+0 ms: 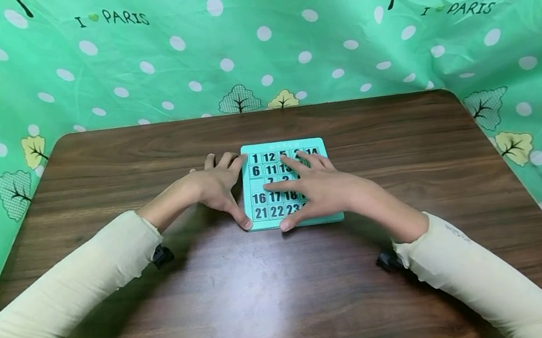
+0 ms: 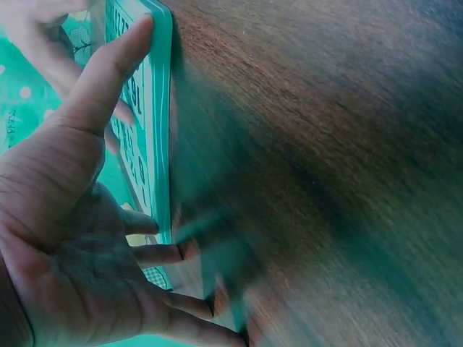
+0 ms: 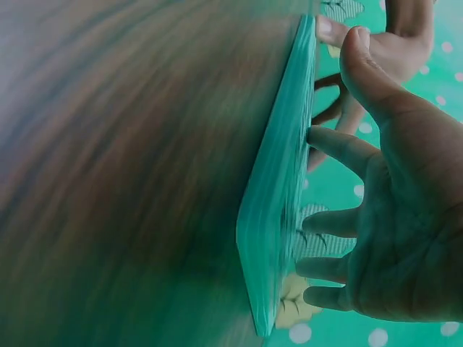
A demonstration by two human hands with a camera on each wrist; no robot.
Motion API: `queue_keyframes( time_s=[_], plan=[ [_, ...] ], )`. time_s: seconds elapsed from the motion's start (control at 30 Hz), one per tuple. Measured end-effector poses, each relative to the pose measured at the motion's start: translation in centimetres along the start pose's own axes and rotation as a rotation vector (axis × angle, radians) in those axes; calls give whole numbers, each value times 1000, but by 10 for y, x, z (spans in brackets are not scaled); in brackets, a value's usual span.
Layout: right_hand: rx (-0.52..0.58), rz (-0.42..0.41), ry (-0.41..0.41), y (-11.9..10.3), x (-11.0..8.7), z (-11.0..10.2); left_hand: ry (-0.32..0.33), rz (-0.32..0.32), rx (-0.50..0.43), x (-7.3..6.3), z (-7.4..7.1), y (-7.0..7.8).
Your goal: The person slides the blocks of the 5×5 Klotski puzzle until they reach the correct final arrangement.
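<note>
A flat teal sliding number puzzle [image 1: 258,225] lies on the table, with black numerals on square tiles; the first place of its third row shows no numeral. My left hand [image 1: 219,190] is at its left side, fingers extended. The left thumb touches the near left corner, as the left wrist view also shows on the puzzle's edge [image 2: 162,108]. Over the right part spreads my right hand [image 1: 323,190], hiding several tiles. In the right wrist view, the right index fingertip [image 3: 318,136] meets the puzzle's face, while the thumb [image 3: 358,50] stands off it.
The brown wood-grain table [image 1: 229,313] extends around the puzzle on all sides. Behind it and along both sides hangs a green polka-dot cloth [image 1: 242,34] with printed trees. Dark straps [image 1: 162,256] show at the cuffs of the pale sleeves [image 1: 91,258].
</note>
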State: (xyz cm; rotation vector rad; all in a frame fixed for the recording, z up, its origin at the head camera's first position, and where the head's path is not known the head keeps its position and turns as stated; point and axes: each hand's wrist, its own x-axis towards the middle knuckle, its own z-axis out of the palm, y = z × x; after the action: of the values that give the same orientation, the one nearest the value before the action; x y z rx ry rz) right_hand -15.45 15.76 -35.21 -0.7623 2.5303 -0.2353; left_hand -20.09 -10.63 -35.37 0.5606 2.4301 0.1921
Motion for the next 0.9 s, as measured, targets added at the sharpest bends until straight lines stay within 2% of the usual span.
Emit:
queue_keyframes(
  time_s=[0.17,0.43,0.67,0.9],
  plan=[
    [18,4,19,10,-6,-4,2,-6,-2,-1,-2,1],
    [46,45,66,17,0,-7,-16,-2,-19,-2,-1,2],
    [24,13,55,14,-1,-5,-8,-1,-16,-1,0,4],
    [38,-30,28,3,11,-3,-2,-1,2,0,0,2]
  ],
)
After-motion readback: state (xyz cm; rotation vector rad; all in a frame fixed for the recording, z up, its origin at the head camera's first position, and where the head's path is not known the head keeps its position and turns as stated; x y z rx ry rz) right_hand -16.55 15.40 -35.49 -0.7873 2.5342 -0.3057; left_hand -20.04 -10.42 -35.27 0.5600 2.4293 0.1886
